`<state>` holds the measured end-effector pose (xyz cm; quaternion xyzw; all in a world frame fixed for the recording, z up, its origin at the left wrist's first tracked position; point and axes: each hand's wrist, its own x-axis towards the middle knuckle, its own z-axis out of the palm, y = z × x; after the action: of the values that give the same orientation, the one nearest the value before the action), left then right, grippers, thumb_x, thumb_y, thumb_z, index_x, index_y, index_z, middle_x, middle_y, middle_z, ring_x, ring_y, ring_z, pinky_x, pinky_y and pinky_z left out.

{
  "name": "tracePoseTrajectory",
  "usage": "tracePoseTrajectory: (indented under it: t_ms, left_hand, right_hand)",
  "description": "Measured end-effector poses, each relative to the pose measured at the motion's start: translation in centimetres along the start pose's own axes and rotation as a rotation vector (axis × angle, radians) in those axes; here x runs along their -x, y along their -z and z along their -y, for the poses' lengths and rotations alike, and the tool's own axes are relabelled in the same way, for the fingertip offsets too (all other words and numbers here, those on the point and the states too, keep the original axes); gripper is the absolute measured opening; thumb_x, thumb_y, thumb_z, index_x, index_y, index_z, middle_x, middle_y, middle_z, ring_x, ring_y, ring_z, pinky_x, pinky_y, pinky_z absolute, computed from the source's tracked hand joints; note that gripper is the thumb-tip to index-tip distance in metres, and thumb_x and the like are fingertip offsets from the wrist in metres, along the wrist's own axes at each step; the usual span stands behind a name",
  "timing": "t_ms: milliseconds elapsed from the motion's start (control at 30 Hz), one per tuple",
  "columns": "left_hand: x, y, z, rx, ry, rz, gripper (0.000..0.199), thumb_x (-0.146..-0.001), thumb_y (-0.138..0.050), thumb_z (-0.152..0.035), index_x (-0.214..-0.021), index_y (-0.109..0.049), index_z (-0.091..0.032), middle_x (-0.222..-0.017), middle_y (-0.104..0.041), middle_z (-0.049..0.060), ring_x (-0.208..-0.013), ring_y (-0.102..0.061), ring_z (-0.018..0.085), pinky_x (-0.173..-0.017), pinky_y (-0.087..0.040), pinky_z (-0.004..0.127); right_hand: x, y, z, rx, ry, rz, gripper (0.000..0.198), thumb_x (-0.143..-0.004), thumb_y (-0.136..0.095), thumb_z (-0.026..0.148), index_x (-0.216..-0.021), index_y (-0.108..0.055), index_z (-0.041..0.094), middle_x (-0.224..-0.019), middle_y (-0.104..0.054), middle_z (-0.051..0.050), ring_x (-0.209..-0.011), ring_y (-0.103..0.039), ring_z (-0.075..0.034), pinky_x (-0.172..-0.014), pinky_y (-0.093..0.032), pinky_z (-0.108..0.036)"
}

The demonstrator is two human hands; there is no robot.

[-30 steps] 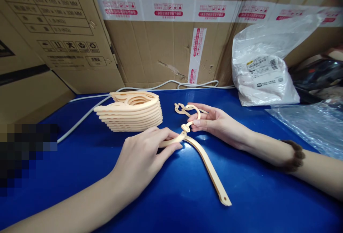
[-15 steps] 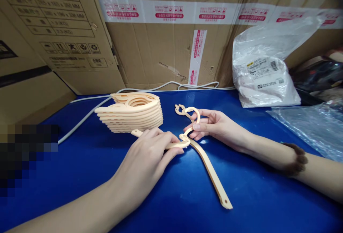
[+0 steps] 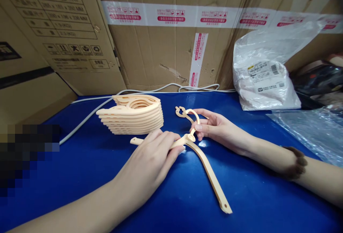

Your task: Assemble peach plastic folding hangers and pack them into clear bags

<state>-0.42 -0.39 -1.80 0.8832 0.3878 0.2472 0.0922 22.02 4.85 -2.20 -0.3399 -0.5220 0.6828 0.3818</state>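
Note:
A cream folding clothes hanger [image 3: 208, 168] is spread out over the table, one arm pointing down to the right and the other running left under my left hand [image 3: 150, 158]. That hand is closed round the left arm beside the central joint [image 3: 190, 137]. My right hand [image 3: 215, 127] pinches the curved hook [image 3: 197, 118] between thumb and fingers; its lower end meets the joint. Just behind the hook lies a flat cream piece with open rounded claws [image 3: 180, 111], partly hidden by the right hand. Left of it is a stack of folded cream hangers [image 3: 132, 118].
Cardboard boxes [image 3: 152, 54] wall in the back and left of the blue table [image 3: 171, 197]. A grey-white cable [image 3: 85, 126] runs along the back and left. On the right stand a white plastic bag [image 3: 264, 79] and clear plastic film [image 3: 302, 127].
The hook and the joint have been turned between my hands, so the joint's round face now shows and sits slightly to the right. The stack has not moved.

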Motion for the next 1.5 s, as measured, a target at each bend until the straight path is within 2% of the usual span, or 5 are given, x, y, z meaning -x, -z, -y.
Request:
tracePoseTrajectory:
  t_ms: [267, 400, 867, 1300, 1500]
  left_hand:
    - [-0.04, 0.08, -0.19, 0.057, -0.01, 0.004, 0.02, -0.102, -0.034, -0.02, -0.1, -0.054, -0.019, -0.093, -0.06, 0.001, -0.086, -0.049, 0.019, -0.08, -0.038, 0.033]
    - [-0.09, 0.09, -0.1, 0.049, -0.045, -0.034, 0.019, -0.101, -0.036, -0.017, -0.111, -0.052, -0.021, -0.093, -0.061, -0.001, -0.085, -0.053, 0.017, -0.08, -0.039, 0.031]
    - [0.31, -0.01, -0.07, -0.033, -0.105, -0.001, 0.024, -0.103, -0.031, -0.021, -0.116, -0.05, -0.023, -0.105, -0.068, 0.002, -0.084, -0.064, 0.018, -0.071, -0.044, 0.03]
    - [0.64, -0.51, 0.14, -0.026, -0.115, 0.002, 0.019, -0.103, -0.034, -0.022, -0.116, -0.047, -0.024, -0.1, -0.067, -0.001, -0.077, -0.061, 0.017, -0.069, -0.043, 0.029]
    - [0.54, -0.4, 0.2, -0.13, -0.153, -0.029, 0.02, -0.103, -0.032, -0.022, -0.11, -0.05, -0.021, -0.097, -0.069, 0.001, -0.076, -0.065, 0.018, -0.065, -0.045, 0.03]
  right_hand:
    - [0.03, -0.03, 0.13, -0.031, 0.007, -0.001, 0.06, -0.081, -0.072, 0.018, -0.135, -0.047, 0.026, -0.084, -0.07, 0.003, -0.064, -0.061, -0.004, -0.066, -0.051, -0.016]
    - [0.0, 0.06, 0.07, -0.029, 0.011, 0.007, 0.054, -0.081, -0.073, 0.018, -0.13, -0.052, 0.025, -0.084, -0.069, 0.003, -0.065, -0.061, -0.004, -0.068, -0.051, -0.017]
    - [-0.05, -0.31, 0.36, 0.01, -0.005, 0.05, 0.055, -0.079, -0.074, 0.024, -0.128, -0.049, 0.019, -0.076, -0.069, 0.002, -0.06, -0.058, -0.007, -0.06, -0.049, -0.021]
    - [0.01, -0.09, 0.17, 0.074, -0.006, 0.078, 0.059, -0.077, -0.075, 0.029, -0.128, -0.046, 0.019, -0.076, -0.068, 0.002, -0.059, -0.056, -0.008, -0.059, -0.046, -0.023]
    - [0.26, -0.12, -0.04, 0.116, 0.036, 0.088, 0.056, -0.082, -0.072, 0.029, -0.13, -0.044, 0.022, -0.078, -0.066, 0.003, -0.06, -0.055, -0.008, -0.06, -0.044, -0.023]
